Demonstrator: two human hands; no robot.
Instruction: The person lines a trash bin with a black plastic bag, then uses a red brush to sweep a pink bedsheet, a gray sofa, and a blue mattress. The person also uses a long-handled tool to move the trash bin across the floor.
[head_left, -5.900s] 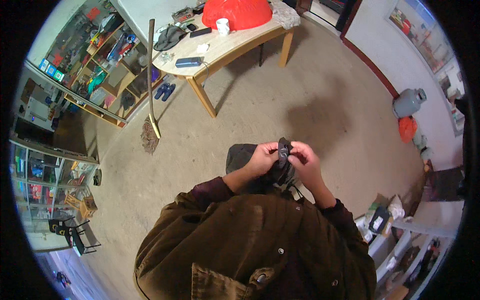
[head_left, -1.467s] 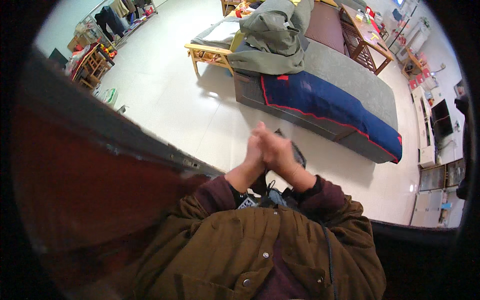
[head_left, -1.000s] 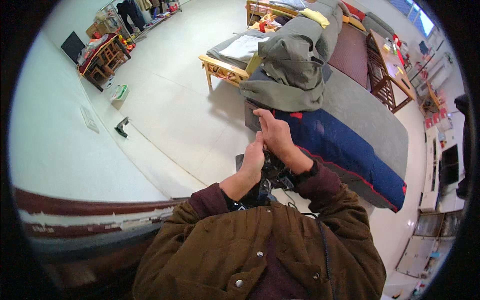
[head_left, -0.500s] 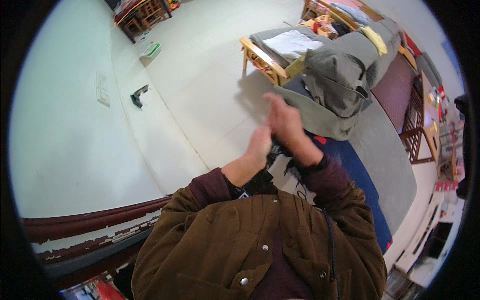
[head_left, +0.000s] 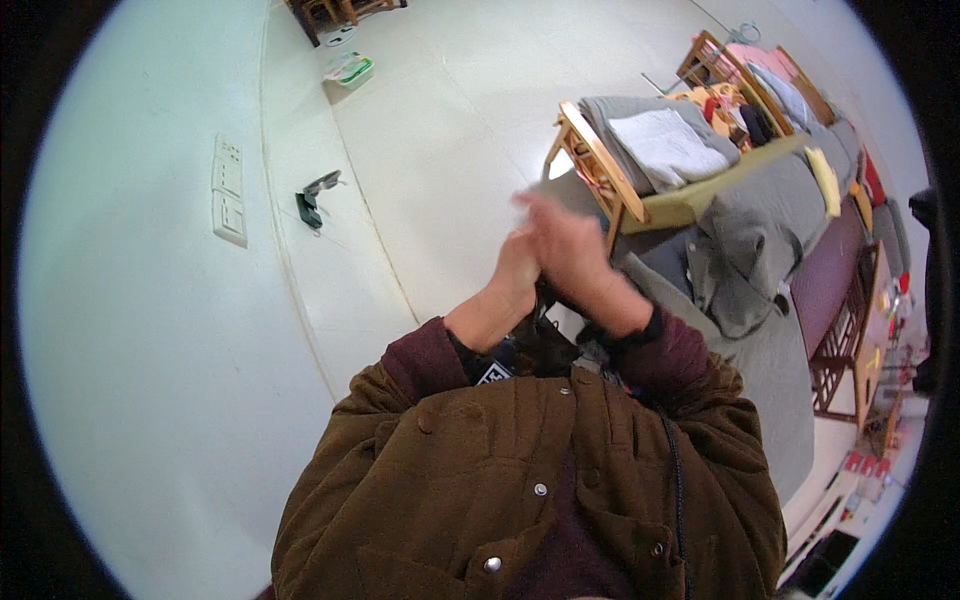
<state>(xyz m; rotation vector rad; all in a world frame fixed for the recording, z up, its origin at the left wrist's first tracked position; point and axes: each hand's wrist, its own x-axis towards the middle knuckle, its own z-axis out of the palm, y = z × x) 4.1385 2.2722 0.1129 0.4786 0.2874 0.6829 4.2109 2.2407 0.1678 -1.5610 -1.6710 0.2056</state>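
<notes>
Both my hands at centre frame, brought together; my left hand (head_left: 512, 268), bare, slants up and right from the lower left; my right hand (head_left: 572, 248), bare, slants up and left, lapping over the left one's fingers; both blurred, the right more so; I cannot tell whether anything small sits between the palms, or whether either closes on it.

Nearest furniture: the pale wooden armrest (head_left: 601, 160) of a low seat, up and right of my hands in the frame; its long axis runs from upper left to lower right, roughly in line with my right hand, which is the nearer one; apart or touching, depth unclear, though the armrest looks to lie beyond.

Farther right of centre, a crumpled dark grey cloth garment (head_left: 742, 262) heaped on a long grey sofa (head_left: 765, 400); again on my right hand's side.
</notes>
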